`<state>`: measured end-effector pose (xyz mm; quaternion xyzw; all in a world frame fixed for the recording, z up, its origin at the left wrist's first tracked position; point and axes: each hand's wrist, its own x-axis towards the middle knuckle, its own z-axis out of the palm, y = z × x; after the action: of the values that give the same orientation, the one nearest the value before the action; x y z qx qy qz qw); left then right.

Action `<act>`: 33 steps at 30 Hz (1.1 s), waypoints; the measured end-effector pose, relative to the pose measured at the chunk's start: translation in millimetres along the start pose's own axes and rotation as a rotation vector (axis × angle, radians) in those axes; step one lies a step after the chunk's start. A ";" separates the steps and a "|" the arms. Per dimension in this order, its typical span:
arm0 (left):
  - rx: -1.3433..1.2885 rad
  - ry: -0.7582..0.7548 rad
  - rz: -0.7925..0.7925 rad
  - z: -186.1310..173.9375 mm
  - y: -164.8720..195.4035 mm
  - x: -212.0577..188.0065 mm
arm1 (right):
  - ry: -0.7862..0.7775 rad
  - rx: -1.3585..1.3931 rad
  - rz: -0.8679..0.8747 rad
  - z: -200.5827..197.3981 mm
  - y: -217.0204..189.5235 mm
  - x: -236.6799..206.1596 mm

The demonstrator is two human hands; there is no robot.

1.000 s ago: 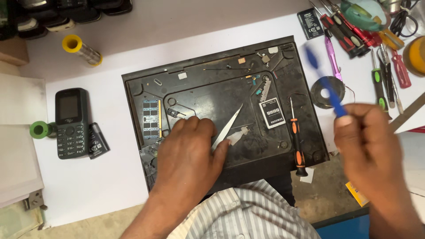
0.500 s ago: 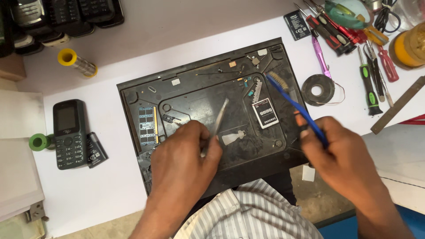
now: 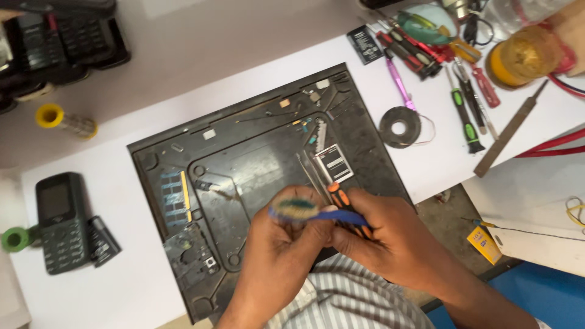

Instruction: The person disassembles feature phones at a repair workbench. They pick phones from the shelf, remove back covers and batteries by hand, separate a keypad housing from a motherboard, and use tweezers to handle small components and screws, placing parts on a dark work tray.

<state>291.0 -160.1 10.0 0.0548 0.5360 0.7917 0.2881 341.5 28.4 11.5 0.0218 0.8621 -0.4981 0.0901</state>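
Observation:
A black laptop base [image 3: 244, 158] lies bottom-up on the white table. My left hand [image 3: 277, 262] rests on its near edge with the fingers curled, gripping thin metal tweezers [image 3: 309, 172] that point away from me. My right hand [image 3: 393, 240] holds a blue toothbrush [image 3: 304, 210] sideways, with the bristle head right over my left fingers. An orange and black screwdriver [image 3: 337, 194] lies on the laptop, partly hidden under my right hand.
A dark keypad phone [image 3: 60, 222] and a green tape roll [image 3: 12, 239] lie to the left, with a yellow-capped spool [image 3: 61, 120] behind them. To the right are a solder coil [image 3: 399, 126], several screwdrivers [image 3: 466, 113], a metal file [image 3: 509, 131] and a yellow jar [image 3: 527, 56].
My right hand has brought the blue toothbrush down from the right to my left hand, over the laptop's near side. My left hand has stayed put with the tweezers.

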 end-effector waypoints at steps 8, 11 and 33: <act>0.354 0.210 0.009 -16.3 7.3 -5.2 | 0.348 -0.144 0.126 -78.4 30.3 11.6; 0.339 0.302 0.055 -37.7 16.5 -15.8 | 0.553 -0.568 0.290 -128.4 49.9 20.8; 0.518 0.691 0.382 -107.8 54.1 -28.6 | 0.032 -0.519 -0.333 -56.0 0.5 58.7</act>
<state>250.5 -276.9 18.8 -0.0440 0.7605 0.6427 -0.0812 276.3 73.9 28.0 -0.1359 0.9536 -0.2688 -0.0038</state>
